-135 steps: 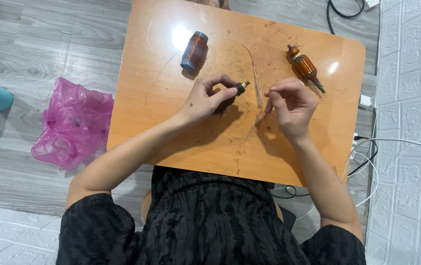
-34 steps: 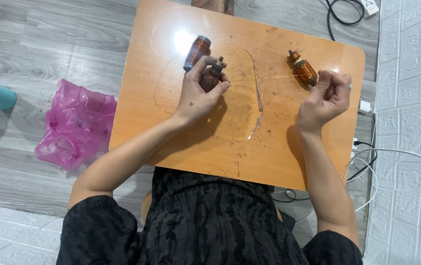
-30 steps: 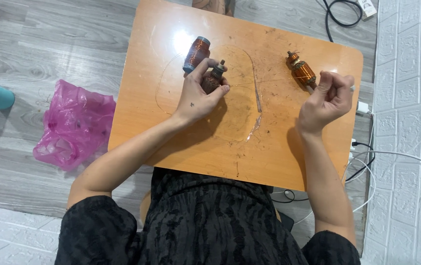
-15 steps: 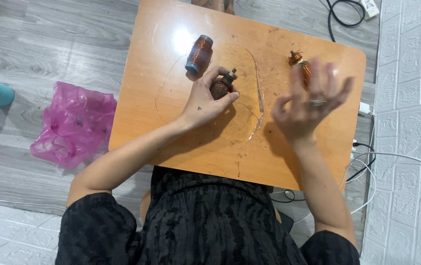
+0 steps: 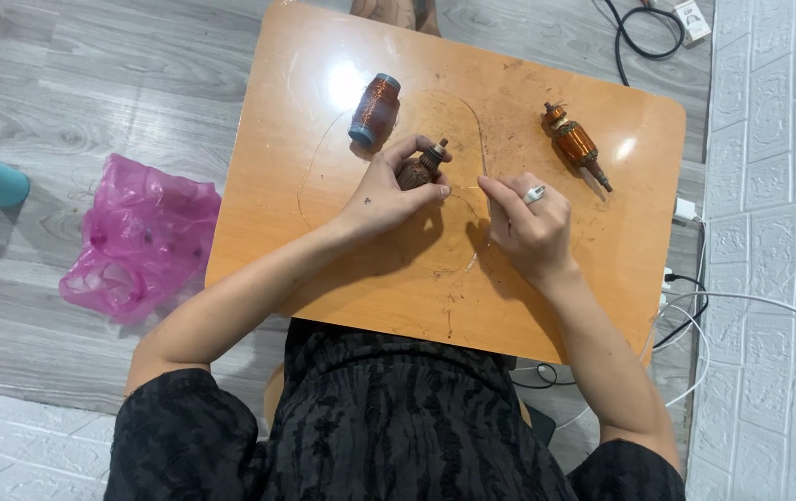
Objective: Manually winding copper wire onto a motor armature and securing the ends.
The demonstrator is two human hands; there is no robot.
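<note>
Two hands now meet mid-bench: left hand (image 5: 389, 190) grips small armature (image 5: 419, 170); right hand (image 5: 528, 223), back from the far armature (image 5: 574, 146), pinches copper wire (image 5: 465, 189). Winding likely resumes.

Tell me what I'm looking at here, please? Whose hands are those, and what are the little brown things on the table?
The camera sits on a person's head and looks straight down, so you see their own two arms and an orange table. The left hand holds a small motor part wound with copper wire. The right hand, which wears a ring, pinches a thin wire that loops across the table. A spool of copper wire lies near the top, apart from the hands. Another motor part with a metal rod lies to the right, untouched. On the floor beside the table is a pink plastic bag.
</note>
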